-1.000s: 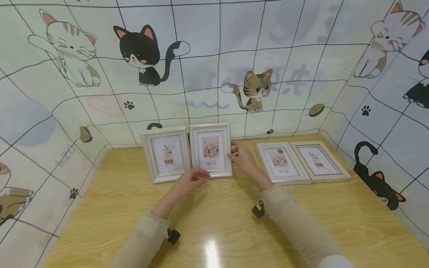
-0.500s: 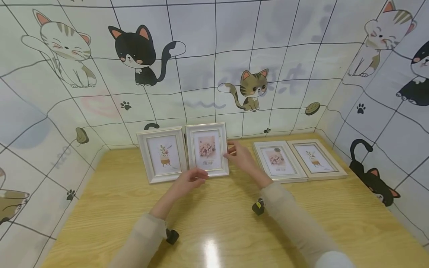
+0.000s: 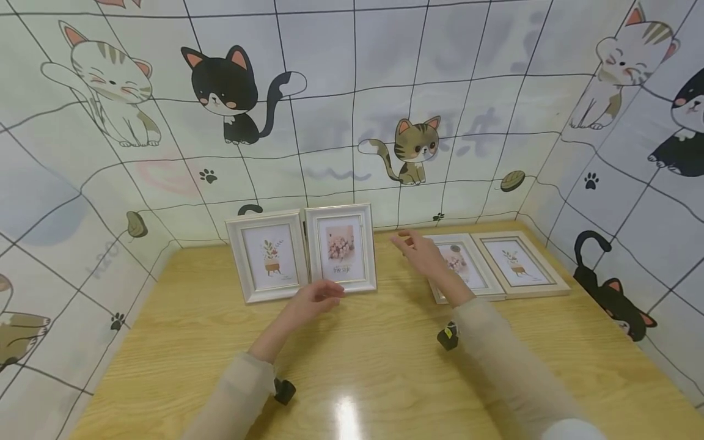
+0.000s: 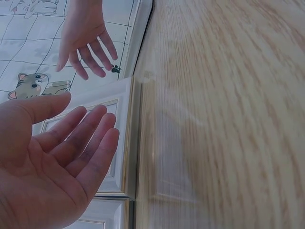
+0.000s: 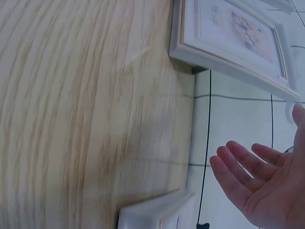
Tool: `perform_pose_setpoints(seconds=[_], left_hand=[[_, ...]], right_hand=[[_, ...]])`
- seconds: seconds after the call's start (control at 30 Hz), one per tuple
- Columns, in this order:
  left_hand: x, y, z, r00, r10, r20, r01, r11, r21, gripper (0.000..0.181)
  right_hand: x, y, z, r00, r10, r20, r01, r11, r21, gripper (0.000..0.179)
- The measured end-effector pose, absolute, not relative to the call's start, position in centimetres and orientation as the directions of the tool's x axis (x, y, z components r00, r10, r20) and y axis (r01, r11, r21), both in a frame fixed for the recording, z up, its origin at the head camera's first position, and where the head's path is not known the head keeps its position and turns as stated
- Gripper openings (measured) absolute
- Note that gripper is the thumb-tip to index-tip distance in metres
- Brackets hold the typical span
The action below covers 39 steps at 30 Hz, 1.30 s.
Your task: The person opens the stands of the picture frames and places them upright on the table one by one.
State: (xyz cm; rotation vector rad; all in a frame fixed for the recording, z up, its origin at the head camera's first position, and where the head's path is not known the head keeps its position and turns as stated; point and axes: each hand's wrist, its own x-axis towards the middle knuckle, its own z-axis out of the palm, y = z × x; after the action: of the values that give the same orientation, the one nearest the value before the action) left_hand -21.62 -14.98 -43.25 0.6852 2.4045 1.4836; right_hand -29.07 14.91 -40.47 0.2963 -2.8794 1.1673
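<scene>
Two white picture frames stand upright side by side at the back of the table. The left picture frame [image 3: 272, 256] shows a potted plant; the right picture frame [image 3: 341, 247] shows pink flowers. My left hand [image 3: 311, 300] hovers in front of their lower edges, its fingers loosely extended and holding nothing; in the left wrist view the palm [image 4: 52, 176] faces up. To the right of the flower frame, apart from it, my right hand [image 3: 423, 253] is in the air with relaxed fingers. Nothing is in the right palm [image 5: 271, 186] in the right wrist view.
Right of my right hand, a white flower-print frame [image 3: 477, 269], partly covered by that hand, lies flat beside a cream plant-print frame [image 3: 519, 263]. The wooden table [image 3: 363, 348] meets a cat-patterned wall covering [image 3: 330, 140] at the back and both sides.
My right hand has let go of the right edge of the standing flower frame and moved off to the right. The left hand and the frames stay nearly where they were.
</scene>
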Motion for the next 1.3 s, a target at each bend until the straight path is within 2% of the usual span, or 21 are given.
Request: perform_pose_setpoints(seconds=[0.3,0.53,0.87,1.03,1.23,1.3], left_hand=[[-21.5,-14.9,-43.3,-0.866,0.500,0.027,0.245,0.378,0.893,0.031],[-21.5,-14.7,-43.4,-0.861,0.509,0.023,0.241,0.369,0.898,0.030],[-21.6,-14.6,-43.9,-0.853,0.520,0.030,0.250,0.357,0.900,0.030],[-21.6,-14.5,-44.0,-0.857,0.515,0.025,0.246,0.366,0.898,0.029],[-21.7,-14.4,-44.2,-0.858,0.513,0.027,0.249,0.370,0.895,0.028],[-21.7,-14.4,-44.2,-0.858,0.512,0.032,0.254,0.369,0.894,0.028]], right_hand=[[-29.3,18.0,-40.7,-0.997,-0.054,0.046,-0.071,0.824,-0.562,0.080],[-29.3,19.7,-41.4,-0.999,-0.017,-0.044,0.005,0.888,-0.459,0.078],[-29.7,19.6,-42.7,-0.989,0.036,-0.146,0.069,0.971,-0.228,0.082],[-29.9,18.9,-43.3,-0.988,0.059,-0.142,0.079,0.988,-0.136,0.078],[-30.0,18.0,-43.1,-0.988,0.091,-0.125,0.103,0.990,-0.094,0.063],[-30.1,17.9,-43.2,-0.991,0.068,-0.114,0.074,0.996,-0.054,0.056]])
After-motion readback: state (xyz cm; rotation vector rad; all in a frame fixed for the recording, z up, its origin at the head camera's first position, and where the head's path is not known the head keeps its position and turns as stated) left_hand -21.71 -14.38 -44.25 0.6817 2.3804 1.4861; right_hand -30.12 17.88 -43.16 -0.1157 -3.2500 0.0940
